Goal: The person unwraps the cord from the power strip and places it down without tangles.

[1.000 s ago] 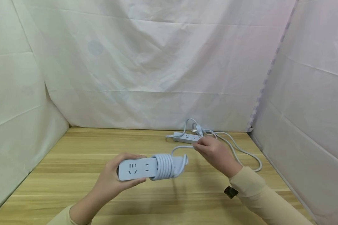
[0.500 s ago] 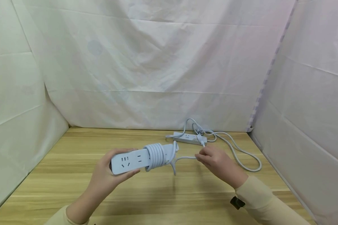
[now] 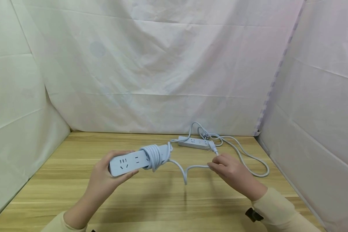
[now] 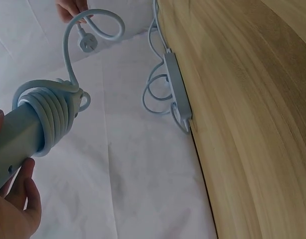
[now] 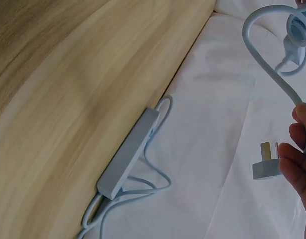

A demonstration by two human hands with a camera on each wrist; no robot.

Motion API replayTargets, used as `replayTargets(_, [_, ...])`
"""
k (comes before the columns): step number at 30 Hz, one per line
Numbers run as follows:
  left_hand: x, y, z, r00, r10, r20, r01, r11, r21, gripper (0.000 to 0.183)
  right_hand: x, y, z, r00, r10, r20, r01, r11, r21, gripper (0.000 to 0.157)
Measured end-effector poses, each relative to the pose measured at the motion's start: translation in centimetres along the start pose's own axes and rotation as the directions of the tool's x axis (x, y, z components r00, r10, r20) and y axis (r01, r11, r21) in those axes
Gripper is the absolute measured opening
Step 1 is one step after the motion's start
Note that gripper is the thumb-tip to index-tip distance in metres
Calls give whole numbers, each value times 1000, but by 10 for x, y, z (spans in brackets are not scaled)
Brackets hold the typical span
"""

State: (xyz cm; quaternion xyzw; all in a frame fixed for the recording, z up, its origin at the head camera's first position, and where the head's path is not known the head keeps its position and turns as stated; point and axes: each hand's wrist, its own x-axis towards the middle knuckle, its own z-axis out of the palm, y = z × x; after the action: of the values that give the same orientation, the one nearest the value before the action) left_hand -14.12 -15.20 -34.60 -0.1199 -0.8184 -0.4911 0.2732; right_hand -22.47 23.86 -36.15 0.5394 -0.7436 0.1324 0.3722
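Observation:
My left hand (image 3: 102, 172) grips one end of a white power strip (image 3: 127, 163), held up over the table with its sockets showing. Several turns of the strip's own cord (image 3: 154, 156) wrap its other end. From there a slack stretch of cord dips and runs across to my right hand (image 3: 230, 170), which pinches it between thumb and fingers. The plug (image 5: 266, 168) sticks out beyond the right fingers, its metal prongs bare. In the left wrist view the wound coils (image 4: 51, 119) sit just past my left fingertips.
A second white power strip (image 3: 194, 142) lies at the back of the wooden table (image 3: 104, 141), its loose cord (image 3: 258, 159) looping to the right. White cloth (image 3: 162, 64) hangs behind and on both sides.
My left hand with the wound strip has shifted left and slightly up. My right hand has drawn right and down, keeping hold of the cord. The cord between them has lengthened and loosened.

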Motion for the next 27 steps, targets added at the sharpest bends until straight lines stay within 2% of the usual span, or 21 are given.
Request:
replayTargets(7, [2,-2,-3,999,-44,-29,47,994,95,50,5,1,-10,994,-54,-93,49,997,-57,35])
replayTargets(12, [2,-7,-3,997,-71,-31,75,986,151,50,9,5,-19,986,-44,-159,29,995,-91,32])
replayTargets(18, [1,-10,-1,997,-73,4,72,986,153,51,10,10,-28,985,12,-172,-39,987,-154,36])
replayTargets(27, [-2,-3,1,993,-95,72,86,988,125,50,15,27,-27,976,57,-211,-100,975,-199,35])
